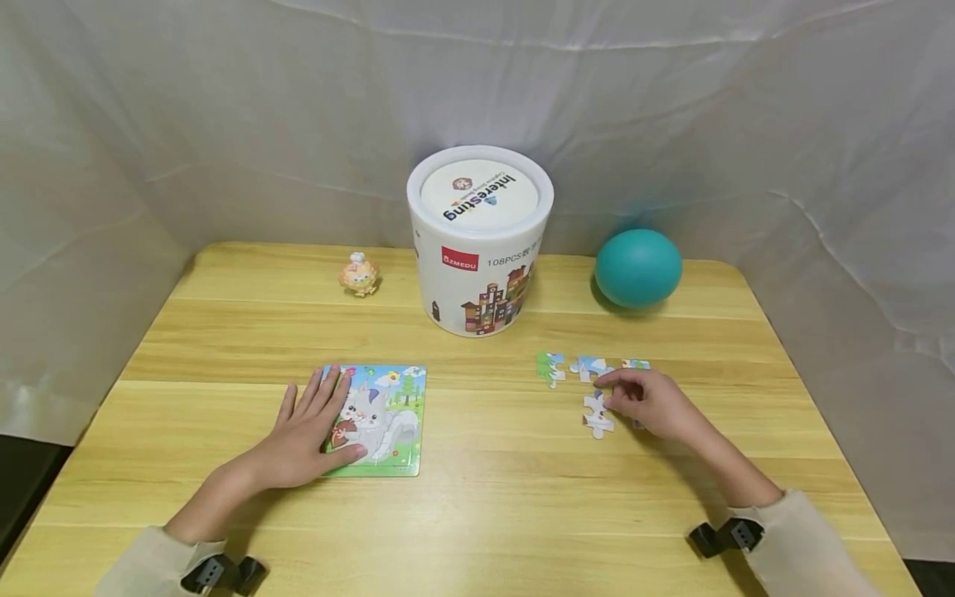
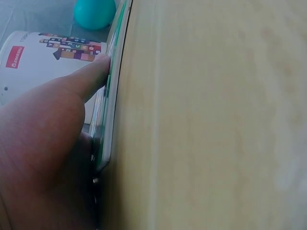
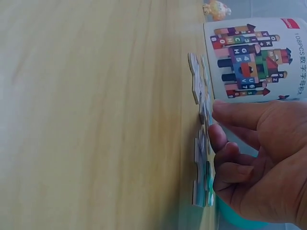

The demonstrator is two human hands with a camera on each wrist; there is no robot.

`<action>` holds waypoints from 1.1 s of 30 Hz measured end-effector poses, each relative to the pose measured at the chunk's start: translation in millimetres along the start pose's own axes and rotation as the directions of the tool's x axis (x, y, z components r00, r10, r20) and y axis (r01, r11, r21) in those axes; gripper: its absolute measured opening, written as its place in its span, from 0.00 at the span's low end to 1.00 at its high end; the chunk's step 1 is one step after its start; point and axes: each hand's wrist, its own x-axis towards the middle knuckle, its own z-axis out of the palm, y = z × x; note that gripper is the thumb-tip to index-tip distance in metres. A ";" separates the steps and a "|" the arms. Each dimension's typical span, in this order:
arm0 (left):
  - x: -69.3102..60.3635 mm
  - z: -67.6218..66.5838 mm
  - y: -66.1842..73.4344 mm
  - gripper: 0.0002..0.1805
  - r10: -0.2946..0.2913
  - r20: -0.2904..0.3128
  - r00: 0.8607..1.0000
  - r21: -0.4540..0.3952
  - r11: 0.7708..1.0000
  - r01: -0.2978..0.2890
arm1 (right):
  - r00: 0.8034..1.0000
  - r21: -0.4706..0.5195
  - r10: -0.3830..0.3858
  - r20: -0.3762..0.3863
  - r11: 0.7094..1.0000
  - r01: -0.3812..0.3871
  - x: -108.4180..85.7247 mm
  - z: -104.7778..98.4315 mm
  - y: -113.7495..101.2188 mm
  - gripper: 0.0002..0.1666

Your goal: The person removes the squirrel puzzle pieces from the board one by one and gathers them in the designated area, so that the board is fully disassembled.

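With 12 o'clock at the far side of the desk point(image 1: 477, 522), the left hand point(image 1: 302, 439) lies flat, fingers spread, over the 9 o'clock side of a puzzle board point(image 1: 386, 423) printed with a squirrel. The thumb touches the board too. The right hand point(image 1: 651, 406) is curled, thumb and forefinger close together at the loose pieces; I cannot tell whether they pinch one.

Around that hand, a white-grey piece point(image 1: 598, 417) lies at 9 o'clock, a green piece point(image 1: 550, 367) between 9 and 10, a blue piece point(image 1: 592, 367) at 10 and a partly covered piece point(image 1: 637, 363) at 11. Board and pieces lie well apart, at 9 and 3 o'clock of the desk's middle.

Farther out, a white tub point(image 1: 477, 249) stands upright at 12, a figurine point(image 1: 360, 275) to its 9 o'clock and a teal ball point(image 1: 638, 269) to its 3. Behind hangs a pale cloth point(image 1: 298, 124).
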 end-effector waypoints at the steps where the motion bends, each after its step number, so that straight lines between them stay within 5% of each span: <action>1: 0.2 0.2 0.1 0.58 0.001 -0.001 1.000 0.001 1.000 -0.001 | 1.000 -0.001 -0.001 -0.008 1.000 0.001 -0.1 0.3 -0.7 0.13; 8: -1.3 -4.9 10.8 0.57 0.003 -0.027 1.000 -0.021 1.000 -0.004 | 0.999 0.007 -0.023 -0.023 1.000 0.023 5.2 3.8 -11.7 0.13; 14: -2.0 -14.4 14.7 0.56 -0.009 0.008 1.000 -0.052 0.999 0.010 | 0.995 0.006 -0.098 -0.006 0.995 0.098 19.3 14.7 -32.6 0.11; 25: -5.6 -43.8 -2.4 0.59 -0.001 0.013 1.000 -0.112 0.994 0.002 | 0.974 0.108 -0.202 0.099 0.976 0.192 49.5 52.3 -85.5 0.17; 33: -11.0 -49.5 -17.2 0.59 0.000 0.061 0.998 -0.103 0.995 0.007 | 0.946 0.106 -0.281 0.162 0.958 0.267 75.5 93.1 -129.9 0.18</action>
